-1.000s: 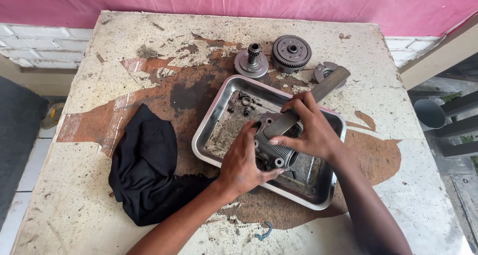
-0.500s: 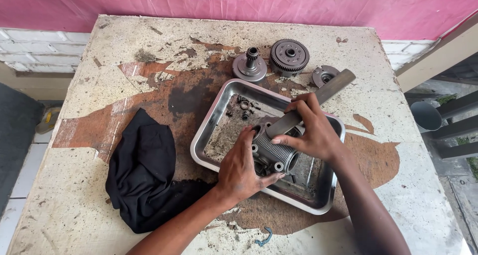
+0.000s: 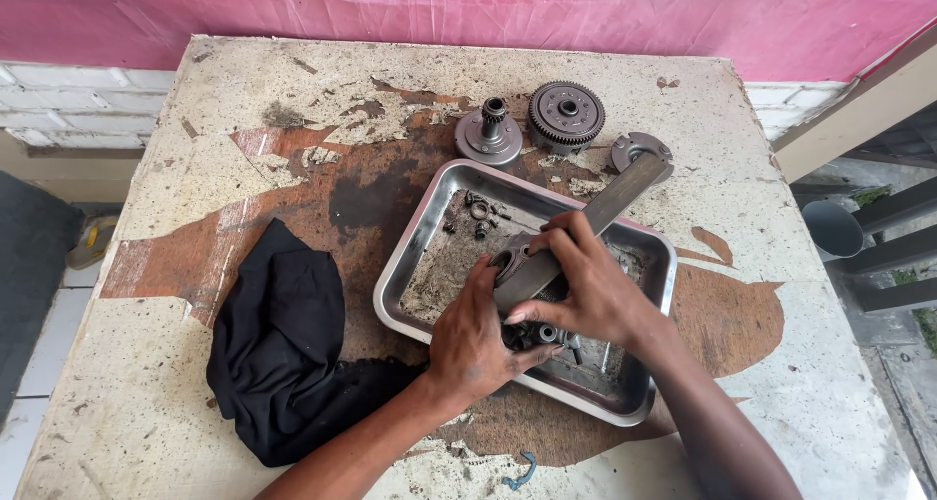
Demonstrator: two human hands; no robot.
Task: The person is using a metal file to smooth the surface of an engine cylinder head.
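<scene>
Fingers of both hands are wrapped around a grimy metal engine part (image 3: 527,271) held over the steel tray (image 3: 410,276). Left hand (image 3: 471,339) cups it from below at the tray's near side, right hand (image 3: 586,290) clamps over the top, fingers curled tight. A long flat metal bar (image 3: 625,193) pokes out from under the right hand and sticks past the tray's far rim. Small bolts (image 3: 478,217) sit in the tray's far corner. Just beyond the tray: a hub with a shaft (image 3: 487,134), a toothed gear (image 3: 566,113) and a smaller round piece (image 3: 641,150). Black rag (image 3: 278,354) lies left of the tray.
</scene>
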